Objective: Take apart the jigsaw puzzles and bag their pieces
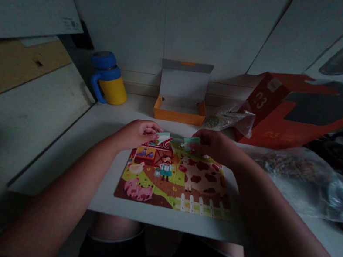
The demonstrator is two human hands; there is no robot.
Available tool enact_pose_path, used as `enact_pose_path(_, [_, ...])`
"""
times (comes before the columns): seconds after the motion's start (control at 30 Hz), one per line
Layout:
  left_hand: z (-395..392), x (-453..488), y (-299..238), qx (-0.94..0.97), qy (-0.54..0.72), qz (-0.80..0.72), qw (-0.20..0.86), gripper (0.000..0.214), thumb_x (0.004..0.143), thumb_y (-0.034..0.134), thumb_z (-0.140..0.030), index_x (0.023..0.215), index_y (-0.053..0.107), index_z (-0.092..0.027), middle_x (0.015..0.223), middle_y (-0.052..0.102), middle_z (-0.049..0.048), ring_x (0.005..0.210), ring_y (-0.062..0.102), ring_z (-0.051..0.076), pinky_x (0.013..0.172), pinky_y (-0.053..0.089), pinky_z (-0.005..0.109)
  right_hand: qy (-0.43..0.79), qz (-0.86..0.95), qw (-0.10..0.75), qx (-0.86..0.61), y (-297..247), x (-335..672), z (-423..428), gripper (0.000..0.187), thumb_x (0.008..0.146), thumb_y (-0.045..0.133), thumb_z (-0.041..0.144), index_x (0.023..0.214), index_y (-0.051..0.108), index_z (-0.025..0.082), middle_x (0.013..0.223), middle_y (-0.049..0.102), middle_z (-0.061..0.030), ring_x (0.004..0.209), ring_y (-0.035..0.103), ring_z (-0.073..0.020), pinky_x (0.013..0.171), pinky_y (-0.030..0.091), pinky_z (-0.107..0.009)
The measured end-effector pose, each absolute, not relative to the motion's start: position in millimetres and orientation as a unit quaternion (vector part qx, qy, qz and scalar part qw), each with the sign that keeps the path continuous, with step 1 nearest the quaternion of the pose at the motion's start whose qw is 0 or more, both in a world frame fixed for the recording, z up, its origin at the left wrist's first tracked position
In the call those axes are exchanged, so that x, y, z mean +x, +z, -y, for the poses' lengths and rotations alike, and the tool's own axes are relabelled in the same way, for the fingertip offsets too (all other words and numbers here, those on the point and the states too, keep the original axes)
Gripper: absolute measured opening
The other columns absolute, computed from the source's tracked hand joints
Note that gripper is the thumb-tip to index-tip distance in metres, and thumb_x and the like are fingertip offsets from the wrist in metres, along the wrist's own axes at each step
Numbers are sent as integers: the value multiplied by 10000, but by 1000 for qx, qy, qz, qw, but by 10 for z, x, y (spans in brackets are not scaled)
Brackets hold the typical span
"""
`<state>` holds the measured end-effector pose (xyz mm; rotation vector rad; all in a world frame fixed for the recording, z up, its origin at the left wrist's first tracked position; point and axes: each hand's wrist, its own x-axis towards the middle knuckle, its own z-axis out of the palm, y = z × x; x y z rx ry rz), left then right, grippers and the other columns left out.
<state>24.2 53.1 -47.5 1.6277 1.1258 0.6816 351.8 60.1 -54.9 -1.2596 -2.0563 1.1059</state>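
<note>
A farm jigsaw puzzle [168, 185] lies on the white table before me, with a farmer, a spotted cow, a pink pig and a white fence. At its far left edge, my left hand [142, 133] pinches a pale green puzzle piece [164, 136] showing part of a red roof. My right hand [213, 144] grips another pale green puzzle piece [192, 141] above the far right part of the picture. A gap separates the two pieces. Parts of the puzzle's far edge are hidden behind my hands.
Behind the puzzle stands an open orange box [178, 116]. To its left is a blue and yellow jug [112, 85]. A clear plastic bag [229, 119], a large red box [279, 116] and a bigger plastic bag [308, 183] sit on the right.
</note>
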Motion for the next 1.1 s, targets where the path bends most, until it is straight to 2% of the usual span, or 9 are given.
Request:
enact_pose_path(0.17, [-537, 309, -513, 653, 293, -464, 522, 304, 882, 761, -282, 1154, 688, -166, 942, 799, 63, 698, 703, 150, 683, 569, 301, 459, 719, 276, -443, -556, 3396, -534, 419, 752, 838, 583, 958, 696, 247, 812, 729, -16, 676, 630, -179, 588, 471, -302])
enact_pose_path(0.27, [-528, 391, -569, 650, 298, -442, 541, 260, 891, 752, -243, 1137, 698, -176, 929, 798, 59, 730, 720, 149, 725, 584, 311, 500, 688, 310, -425, -568, 3268, -477, 468, 695, 881, 602, 919, 660, 255, 848, 738, -31, 723, 655, -199, 624, 504, -324])
enact_pose_path(0.37, [-491, 481, -591, 654, 296, -411, 563, 239, 902, 745, -229, 1133, 701, -188, 953, 807, 64, 771, 739, 152, 752, 592, 317, 477, 684, 340, -435, -599, 3163, -447, 496, 670, 910, 579, 926, 647, 247, 810, 711, -15, 689, 625, -184, 598, 478, -307])
enact_pose_path(0.53, [-418, 590, -562, 636, 309, -390, 590, 258, 912, 751, -237, 1157, 684, -191, 950, 809, 59, 747, 740, 138, 764, 597, 315, 387, 706, 366, -466, -647, 3108, -447, 487, 700, 909, 569, 932, 648, 229, 744, 655, 15, 629, 547, -148, 552, 397, -279])
enact_pose_path(0.97, [-402, 594, -591, 612, 311, -382, 618, 331, 864, 831, -339, 1101, 661, -183, 858, 789, 38, 702, 729, 138, 691, 577, 280, 429, 698, 387, -423, -735, 3079, -465, 491, 712, 906, 606, 961, 671, 254, 823, 708, -11, 700, 619, -194, 628, 497, -329])
enact_pose_path(1.1, [-388, 631, -549, 584, 361, -403, 606, 361, 856, 844, -360, 1113, 672, -174, 910, 785, 46, 742, 739, 147, 757, 619, 319, 416, 707, 389, -420, -702, 3083, -436, 472, 759, 888, 565, 1031, 663, 253, 935, 744, -32, 730, 654, -197, 625, 501, -324])
